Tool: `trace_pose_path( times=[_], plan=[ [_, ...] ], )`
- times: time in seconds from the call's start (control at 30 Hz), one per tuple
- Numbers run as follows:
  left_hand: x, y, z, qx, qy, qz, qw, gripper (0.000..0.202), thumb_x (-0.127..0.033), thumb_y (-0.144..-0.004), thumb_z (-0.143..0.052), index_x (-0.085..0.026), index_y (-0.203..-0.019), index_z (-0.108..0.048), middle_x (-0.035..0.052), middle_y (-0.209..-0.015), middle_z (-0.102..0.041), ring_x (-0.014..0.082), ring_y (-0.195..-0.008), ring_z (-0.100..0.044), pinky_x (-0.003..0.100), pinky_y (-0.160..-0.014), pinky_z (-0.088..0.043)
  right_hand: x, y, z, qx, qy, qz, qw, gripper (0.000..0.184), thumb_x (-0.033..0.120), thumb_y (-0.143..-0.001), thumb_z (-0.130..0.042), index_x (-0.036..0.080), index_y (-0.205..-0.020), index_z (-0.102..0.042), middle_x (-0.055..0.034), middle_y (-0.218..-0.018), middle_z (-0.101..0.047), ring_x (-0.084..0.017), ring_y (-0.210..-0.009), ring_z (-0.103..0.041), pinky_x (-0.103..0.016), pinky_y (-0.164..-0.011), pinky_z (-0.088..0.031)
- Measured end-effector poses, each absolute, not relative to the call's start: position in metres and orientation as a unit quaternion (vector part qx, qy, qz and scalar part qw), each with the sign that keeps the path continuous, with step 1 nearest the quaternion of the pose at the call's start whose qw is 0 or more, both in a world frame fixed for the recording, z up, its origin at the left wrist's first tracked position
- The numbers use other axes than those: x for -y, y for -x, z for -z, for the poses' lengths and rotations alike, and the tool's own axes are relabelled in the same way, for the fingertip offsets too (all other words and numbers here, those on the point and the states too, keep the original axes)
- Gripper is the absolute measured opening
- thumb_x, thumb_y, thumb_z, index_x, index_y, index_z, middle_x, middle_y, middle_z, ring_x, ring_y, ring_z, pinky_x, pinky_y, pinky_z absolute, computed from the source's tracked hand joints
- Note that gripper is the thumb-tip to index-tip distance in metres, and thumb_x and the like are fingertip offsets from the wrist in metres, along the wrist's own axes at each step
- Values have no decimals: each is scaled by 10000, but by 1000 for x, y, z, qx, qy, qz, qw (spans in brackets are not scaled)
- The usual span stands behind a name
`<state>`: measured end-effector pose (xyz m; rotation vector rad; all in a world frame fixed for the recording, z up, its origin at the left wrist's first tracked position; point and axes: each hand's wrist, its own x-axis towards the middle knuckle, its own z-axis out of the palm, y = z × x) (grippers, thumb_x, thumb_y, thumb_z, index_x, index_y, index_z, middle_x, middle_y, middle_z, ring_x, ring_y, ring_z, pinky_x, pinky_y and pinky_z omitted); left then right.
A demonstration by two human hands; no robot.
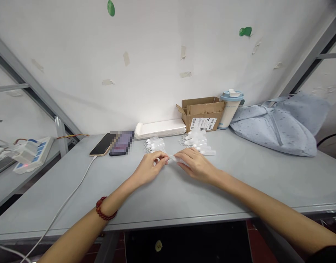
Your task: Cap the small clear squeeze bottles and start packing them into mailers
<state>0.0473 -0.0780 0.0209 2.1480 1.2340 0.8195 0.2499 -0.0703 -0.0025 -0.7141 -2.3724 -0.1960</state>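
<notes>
My left hand (151, 167) and my right hand (193, 164) meet at the middle of the grey table (168, 197). Both pinch one small white plastic piece (172, 158) between their fingertips. A red bead bracelet (103, 211) circles my left wrist. Just beyond the hands lie two small heaps of similar white pieces with thin wire loops, a left heap (154, 144) and a right heap (199, 142).
Two phones (113, 144) lie at the back left, one on a white cable (66, 204). A white tray stack (159, 128), an open cardboard box (202, 113), a lidded cup (230, 108) and a blue cloth bag (280, 124) line the wall. A power strip (31, 153) sits far left.
</notes>
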Motion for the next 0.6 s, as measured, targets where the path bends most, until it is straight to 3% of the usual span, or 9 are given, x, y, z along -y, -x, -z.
trace_pose_path(
  times=[0.6],
  plan=[
    [77, -46, -24, -445, -782, -297, 320, 219, -292, -848, -451, -173, -763, -614, 12, -738, -658, 139, -684, -584, 248, -643, -455, 74, -249, 2, 892, 274, 18, 358, 232, 168, -895, -396, 149, -1118, -455, -127, -926, -614, -211, -843, -585, -345, -679, -507]
  ],
)
